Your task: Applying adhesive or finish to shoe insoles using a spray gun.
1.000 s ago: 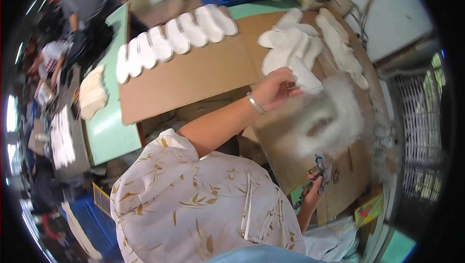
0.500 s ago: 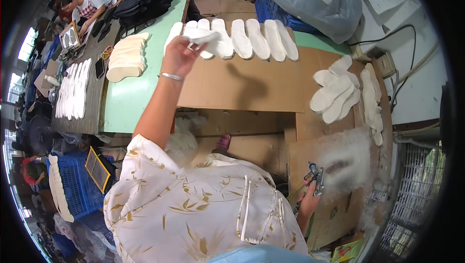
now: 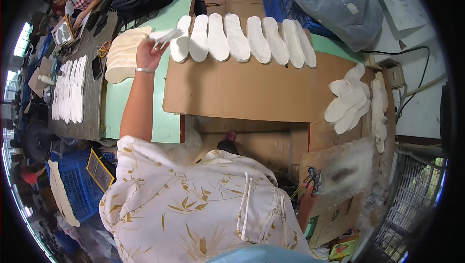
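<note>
My left hand (image 3: pixel 149 55) is raised over the green tabletop, its fingers closed round the end of a white insole (image 3: pixel 165 35). That insole is tilted, between a stack of cream insoles (image 3: pixel 125 55) and the left end of a row of several white insoles (image 3: pixel 217 38). The row lies side by side along the far edge of a brown cardboard sheet (image 3: pixel 242 91). Low on the right, my right hand (image 3: pixel 307 196) grips a small metal spray gun (image 3: pixel 314 179), its fingers only partly visible. Beside the gun is a board (image 3: pixel 361 159) coated in whitish residue.
Loose white insoles (image 3: pixel 348 102) are piled at right, with another line of them (image 3: pixel 379 112) along the edge. More insoles (image 3: pixel 70 91) lie on the dark table at left, near orange scissors (image 3: pixel 104 49) and a phone (image 3: pixel 97 67). A blue crate (image 3: pixel 80 185) stands lower left. People work beyond.
My left hand has moved left with the white insole, away from over the row, toward the cream stack. The row's left end now shows. My right hand still holds the spray gun.
</note>
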Motion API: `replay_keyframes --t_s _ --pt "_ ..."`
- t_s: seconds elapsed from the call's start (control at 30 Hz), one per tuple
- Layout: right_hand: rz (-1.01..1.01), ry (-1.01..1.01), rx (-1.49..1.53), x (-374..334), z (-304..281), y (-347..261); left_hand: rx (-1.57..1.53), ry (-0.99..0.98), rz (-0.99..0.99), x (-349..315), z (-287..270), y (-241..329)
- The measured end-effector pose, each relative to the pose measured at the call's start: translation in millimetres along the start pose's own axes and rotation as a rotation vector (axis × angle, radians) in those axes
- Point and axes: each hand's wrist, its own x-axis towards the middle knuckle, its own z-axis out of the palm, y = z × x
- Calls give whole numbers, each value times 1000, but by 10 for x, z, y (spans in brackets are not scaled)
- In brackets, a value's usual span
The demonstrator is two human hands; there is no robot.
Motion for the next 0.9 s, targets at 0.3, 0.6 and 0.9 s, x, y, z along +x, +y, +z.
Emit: replay_keyframes --t_s 0.3,0.6,0.9 --pt "-17 -39 -29 -21 58 -22 73 194 -316 -1111 -1305 -510" --pt "20 -82 -41 88 -141 146 514 375 -375 -1588 -1837 -780" --pt "1 37 49 46 -801 625 769 759 44 -1834 -2287 -1684"
